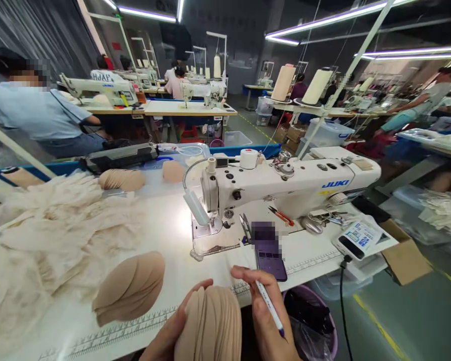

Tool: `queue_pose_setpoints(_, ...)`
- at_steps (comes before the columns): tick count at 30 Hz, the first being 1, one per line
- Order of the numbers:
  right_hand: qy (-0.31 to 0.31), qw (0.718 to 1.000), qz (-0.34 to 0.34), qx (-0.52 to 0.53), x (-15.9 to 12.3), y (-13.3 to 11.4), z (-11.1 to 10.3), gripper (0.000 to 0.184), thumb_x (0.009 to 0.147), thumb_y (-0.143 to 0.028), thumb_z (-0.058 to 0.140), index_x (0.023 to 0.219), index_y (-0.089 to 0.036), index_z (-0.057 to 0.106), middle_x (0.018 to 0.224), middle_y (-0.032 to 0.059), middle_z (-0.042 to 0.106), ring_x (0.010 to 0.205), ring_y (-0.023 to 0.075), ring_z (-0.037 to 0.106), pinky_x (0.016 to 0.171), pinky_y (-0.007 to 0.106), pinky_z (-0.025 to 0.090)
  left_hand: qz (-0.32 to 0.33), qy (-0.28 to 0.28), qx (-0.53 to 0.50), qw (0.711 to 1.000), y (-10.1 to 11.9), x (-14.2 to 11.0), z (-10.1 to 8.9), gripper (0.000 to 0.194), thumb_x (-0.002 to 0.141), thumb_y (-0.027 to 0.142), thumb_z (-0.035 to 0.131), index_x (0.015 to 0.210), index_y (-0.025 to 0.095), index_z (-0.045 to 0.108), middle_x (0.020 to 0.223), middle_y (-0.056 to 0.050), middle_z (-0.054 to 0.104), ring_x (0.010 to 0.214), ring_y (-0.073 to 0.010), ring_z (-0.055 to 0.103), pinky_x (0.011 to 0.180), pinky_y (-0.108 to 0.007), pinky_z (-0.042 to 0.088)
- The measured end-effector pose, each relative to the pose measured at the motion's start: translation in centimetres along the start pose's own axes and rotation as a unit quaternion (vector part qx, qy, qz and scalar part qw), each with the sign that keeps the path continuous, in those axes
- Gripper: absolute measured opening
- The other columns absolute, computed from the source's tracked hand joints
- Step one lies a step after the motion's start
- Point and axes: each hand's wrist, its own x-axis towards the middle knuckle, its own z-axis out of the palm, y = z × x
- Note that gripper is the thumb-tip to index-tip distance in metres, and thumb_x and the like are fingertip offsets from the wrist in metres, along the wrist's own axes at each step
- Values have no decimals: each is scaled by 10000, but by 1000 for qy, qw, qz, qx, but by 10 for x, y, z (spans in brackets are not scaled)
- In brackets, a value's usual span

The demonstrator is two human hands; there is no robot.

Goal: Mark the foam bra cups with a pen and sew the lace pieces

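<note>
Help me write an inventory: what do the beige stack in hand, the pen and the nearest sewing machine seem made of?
Beige stack: matte, apparently fabric, perhaps foam-backed; soft creased layers. Pen: likely smooth plastic; even white barrel. Nearest sewing machine: probably painted metal; glossy white body, bright reflections.

Left hand (172, 325) cupped, right hand (262, 321) with bent fingers (245, 274).

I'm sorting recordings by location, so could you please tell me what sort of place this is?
It looks like a sewing workshop, probably for garments: a sewing machine stands on the worktable, large thread cones stand behind it, and a heap of pale fabric lies to its left.
</note>
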Motion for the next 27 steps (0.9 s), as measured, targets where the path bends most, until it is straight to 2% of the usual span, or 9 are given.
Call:
queue_pose_setpoints(2,-42,989,103,96,-8,13,7,414,1082,-636,520,1353,-337,612,1486,125,695,1408,334,605,1159,591,485,-14,-48,-37,998,-4,0,2,612,867,585,829,1374,247,770,1430,-111,743,1541,-415,482,1322,-521,298)
queue_pose_setpoints(4,-57,971,150,179,-12,19,11,389,1076,-633,534,1340,-357,608,1473,97,714,1321,286,659,1107,529,539,-20,-77,-59,995,-6,0,2,534,923,520,783,1368,226,773,1443,-117,736,1542,-401,487,1336,-528,265)
queue_pose_setpoints(9,1,949,157,274,-15,16,30,280,1053,-543,648,1249,-342,653,1218,24,815,1037,197,760,921,357,613,-9,-60,-47,997,-12,-8,-5,452,1004,330,703,1451,264,714,1509,-61,700,1575,-318,453,1364,-443,184)
queue_pose_setpoints(14,37,939,171,295,-21,13,43,240,1046,-504,669,1201,-326,632,1106,1,792,962,223,787,882,393,621,-15,-55,-80,995,-18,-16,-9,411,992,361,725,1386,251,762,1512,-69,697,1595,-337,417,1362,-461,211)
queue_pose_setpoints(17,-3,957,155,244,-26,11,36,240,1080,-503,605,1241,-324,607,1147,26,768,998,249,775,914,439,613,-23,-65,-110,992,-20,-19,-11,391,973,341,746,1345,230,786,1448,-89,736,1525,-362,514,1342,-476,271)
queue_pose_setpoints(19,-35,986,101,127,-27,6,26,221,1113,-455,558,1278,-318,610,1202,43,743,1105,250,729,996,443,566,-21,-60,-114,991,-19,-19,-13,397,947,322,778,1334,233,790,1391,-98,766,1465,-374,577,1316,-494,323)
queue_pose_setpoints(21,-47,999,-8,-21,-27,-1,16,212,1115,-344,558,1316,-306,612,1197,48,717,1154,237,668,1042,425,508,-5,-45,-110,993,-17,-18,-13,380,939,327,795,1313,258,797,1368,-99,775,1417,-384,618,1279,-521,376)
queue_pose_setpoints(24,-85,964,-195,-158,-22,-11,9,353,1020,-156,599,1359,-250,580,1029,31,685,976,220,624,908,396,501,46,-26,-107,993,-12,-13,-13,369,931,361,814,1293,294,787,1375,-98,767,1354,-387,661,1218,-544,446)
queue_pose_setpoints(27,-126,919,-298,-226,-13,-16,13,375,941,-86,606,1301,-191,588,890,18,668,804,214,570,741,376,460,76,-18,-102,992,-8,-8,-11,408,951,365,800,1349,317,729,1418,-84,733,1349,-372,662,1215,-539,458)
